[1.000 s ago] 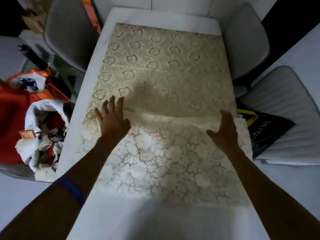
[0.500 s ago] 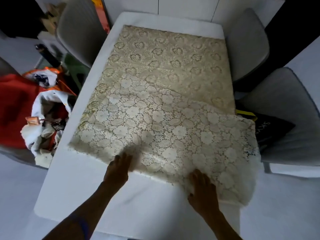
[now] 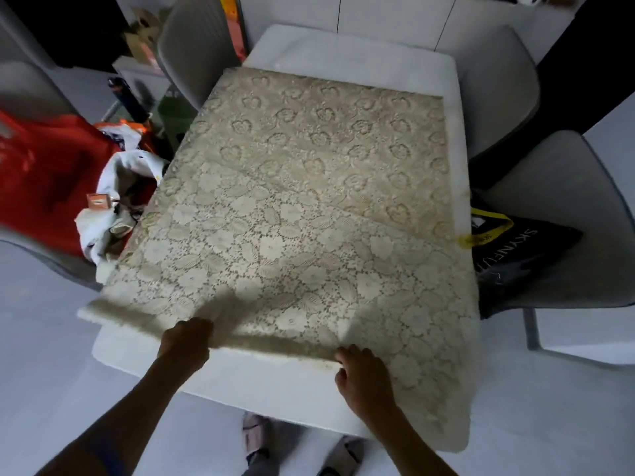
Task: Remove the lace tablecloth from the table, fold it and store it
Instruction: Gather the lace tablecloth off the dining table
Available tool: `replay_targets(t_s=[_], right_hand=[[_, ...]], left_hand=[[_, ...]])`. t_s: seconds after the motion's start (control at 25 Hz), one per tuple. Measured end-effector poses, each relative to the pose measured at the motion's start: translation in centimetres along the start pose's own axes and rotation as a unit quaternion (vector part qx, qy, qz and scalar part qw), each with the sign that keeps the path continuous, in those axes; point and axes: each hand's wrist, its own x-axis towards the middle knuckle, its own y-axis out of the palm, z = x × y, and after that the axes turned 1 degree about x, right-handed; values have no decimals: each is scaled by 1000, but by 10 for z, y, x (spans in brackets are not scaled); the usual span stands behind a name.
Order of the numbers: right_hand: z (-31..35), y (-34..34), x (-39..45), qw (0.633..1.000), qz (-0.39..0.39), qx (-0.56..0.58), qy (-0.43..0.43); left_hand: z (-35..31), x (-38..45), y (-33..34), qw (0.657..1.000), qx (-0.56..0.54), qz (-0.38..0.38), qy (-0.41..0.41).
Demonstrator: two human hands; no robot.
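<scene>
A: Where's the lace tablecloth [image 3: 309, 242]?
B: On the white table [image 3: 360, 60], lying skewed across it. Near part is folded back over itself, so a layer with big flowers and leaves sits on top of the far part with small rosettes. Right near corner hangs off the table edge, left near corner sticks out past the left edge

A: Hands?
B: Both at the near folded edge. Left hand [image 3: 185, 341] grip is clenched on the edge, fingers curled over the fold, cloth bunched a bit there. Right hand [image 3: 360, 376] grip also grasping the same edge further right, thumb on top, cloth pinched under it

A: Edge lifted or flat?
B: Between the hands it looks slightly raised off the table; can't tell how much, some blur

A: Anything around?
B: Grey chairs [image 3: 196, 46] on both sides. Right side chair carries a black bag [image 3: 515, 255] with a yellow strap, touching the table's edge. Left side there's a red cloth [image 3: 44, 173] and a white bag [image 3: 103, 228] stuffed with bits, just beside the table. Person's feet show below the near table edge
</scene>
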Motion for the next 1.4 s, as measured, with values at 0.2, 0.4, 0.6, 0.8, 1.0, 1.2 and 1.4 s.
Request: replay_targets(t_s=[0.2,0.4,0.6,0.8,1.0,1.2,1.4], right_hand=[[21,27,-40,991,116,65,32],[-1,3,-42,975,163,137,65],[-43,-44,-17,972,104,172,121],[-115,-83,33,972,42,197,125],[-194,-95,90,981,44,141,124],[-238,-87,125,988,98,28,112],[-251,-94,150,982,105,110,109]], left_hand=[[44,-47,27,988,-119,86,37],[28,-43,3,969,-160,153,106],[-44,0,-62,963,-172,78,194],[-150,49,-118,954,-188,47,230],[-238,102,-143,956,-199,80,199],[-260,143,-140,977,-63,63,194],[-249,171,-139,978,-34,42,200]])
